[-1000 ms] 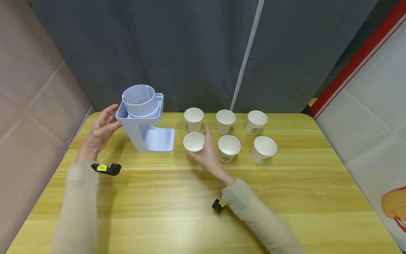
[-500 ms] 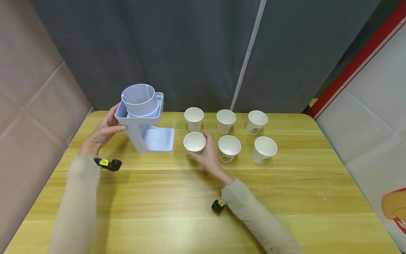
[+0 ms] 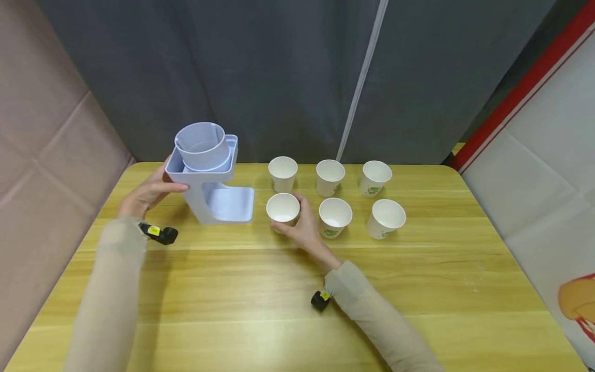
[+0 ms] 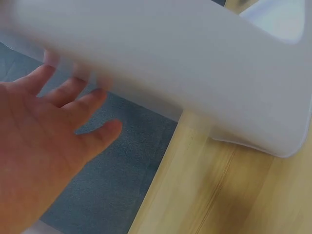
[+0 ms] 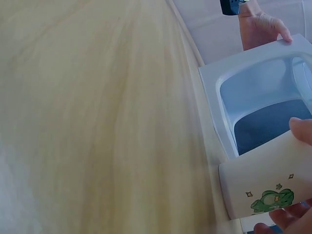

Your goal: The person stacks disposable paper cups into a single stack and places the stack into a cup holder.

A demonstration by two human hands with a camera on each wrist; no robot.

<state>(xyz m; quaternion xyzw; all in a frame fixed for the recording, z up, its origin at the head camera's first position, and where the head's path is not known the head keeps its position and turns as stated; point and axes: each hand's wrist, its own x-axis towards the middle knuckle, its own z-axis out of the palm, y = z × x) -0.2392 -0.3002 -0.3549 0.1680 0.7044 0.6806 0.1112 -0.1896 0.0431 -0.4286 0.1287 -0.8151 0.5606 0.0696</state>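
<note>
On the surface [image 3: 232,294], the right hand [image 3: 304,228] now grips a cup [image 3: 282,208], the left hand [image 3: 147,192] a stand [image 3: 199,200], so both are held.

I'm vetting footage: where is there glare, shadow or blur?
Head: pale glare on the near tabletop, a shadow beside the left sleeve. Left wrist: the stand is partly blurred. Right wrist: wood grain is soft, the green print on the cup clearer.

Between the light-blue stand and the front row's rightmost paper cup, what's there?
From the light-blue stand, the head view shows bare tabletop, then the front-left paper cup gripped by the right hand, then the front-middle paper cup.
</note>
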